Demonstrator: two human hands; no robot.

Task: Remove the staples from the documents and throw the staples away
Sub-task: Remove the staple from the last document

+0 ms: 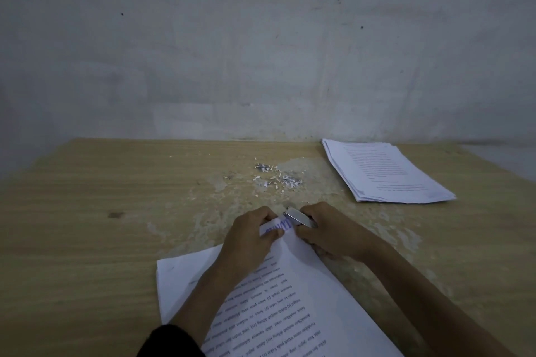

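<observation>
At a worn wooden table [101,197], a person's left hand [249,236] pinches the far corner of a printed document [290,298] lying at the near edge, fingers curled tight on the paper beside its blue stamp. The right hand [327,233], fingers clamped round a small silver metal tool [298,217], holds it against that same corner. Loose staples and paper scraps [278,177] lie scattered farther back at centre, with a stack of papers [385,172] at far right.
</observation>
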